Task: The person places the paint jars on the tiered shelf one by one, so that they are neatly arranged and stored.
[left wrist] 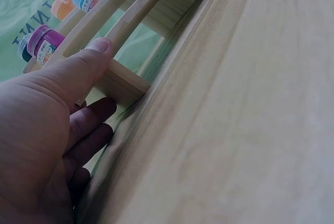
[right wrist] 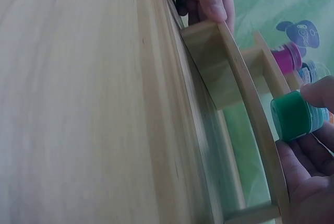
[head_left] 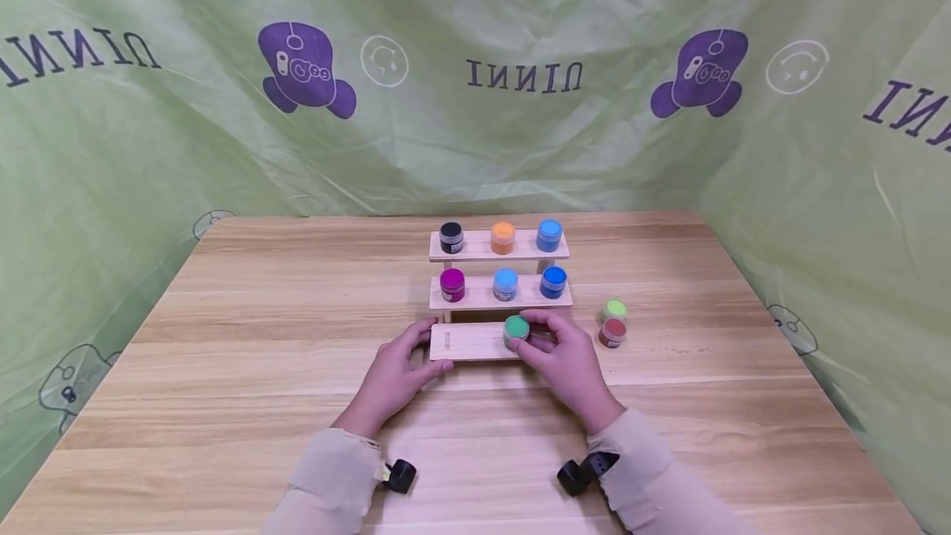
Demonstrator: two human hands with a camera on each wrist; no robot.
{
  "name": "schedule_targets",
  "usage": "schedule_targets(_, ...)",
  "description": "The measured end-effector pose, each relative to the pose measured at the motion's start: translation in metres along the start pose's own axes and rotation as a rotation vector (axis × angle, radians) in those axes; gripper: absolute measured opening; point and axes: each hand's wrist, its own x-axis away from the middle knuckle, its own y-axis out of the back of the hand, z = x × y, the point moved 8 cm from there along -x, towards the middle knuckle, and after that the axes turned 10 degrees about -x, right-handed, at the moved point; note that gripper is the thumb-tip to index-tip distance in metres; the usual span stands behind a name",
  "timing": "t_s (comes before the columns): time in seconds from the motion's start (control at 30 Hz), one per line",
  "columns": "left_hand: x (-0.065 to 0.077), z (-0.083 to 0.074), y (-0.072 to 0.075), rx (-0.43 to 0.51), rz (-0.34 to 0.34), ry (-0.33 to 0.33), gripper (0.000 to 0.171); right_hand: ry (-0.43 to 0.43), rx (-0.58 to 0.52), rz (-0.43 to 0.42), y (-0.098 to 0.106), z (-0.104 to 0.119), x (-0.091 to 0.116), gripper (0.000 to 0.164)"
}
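A three-step wooden rack (head_left: pixel 472 343) stands on the table. At the left end of its lowest step, my left hand (head_left: pixel 396 368) grips the board, thumb at the front edge and index finger at the back corner. My right hand (head_left: pixel 570 360) pinches a small green paint jar (head_left: pixel 516 329) between thumb and fingers, right at the top of that same step, right of its middle. In the right wrist view, the green jar (right wrist: pixel 293 115) has its base close against the board. The middle step holds a magenta jar (head_left: pixel 452 285), a light blue jar (head_left: pixel 505 284) and a darker blue jar (head_left: pixel 553 281).
On the top step stand a black jar (head_left: pixel 451 238), an orange jar (head_left: pixel 503 238) and a blue jar (head_left: pixel 549 235). A light green jar (head_left: pixel 614 310) and a red jar (head_left: pixel 612 333) stand on the table (head_left: pixel 297 312) right of the rack. A green curtain (head_left: pixel 475 147) surrounds the table's back and sides.
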Motion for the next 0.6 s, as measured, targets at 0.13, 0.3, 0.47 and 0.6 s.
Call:
schedule_targets(0.13,0.0,0.0,0.0,0.001,-0.007,-0.008,0.071,0.016,-0.005,0.007,-0.008,0.002,0.0,0.038)
schedule_targets(0.3,0.0,0.0,0.0,0.008,-0.003,0.0,0.07,0.041,-0.002,0.029,-0.018,0.005,0.0,0.036)
schedule_targets(0.47,0.0,-0.001,0.0,0.009,0.001,0.005,0.07,0.036,-0.017,0.043,-0.025,0.005,0.0,0.034)
schedule_targets(0.6,0.0,-0.001,0.0,0.006,0.0,0.001,0.07,0.03,-0.033,0.041,-0.028,0.004,-0.001,0.034)
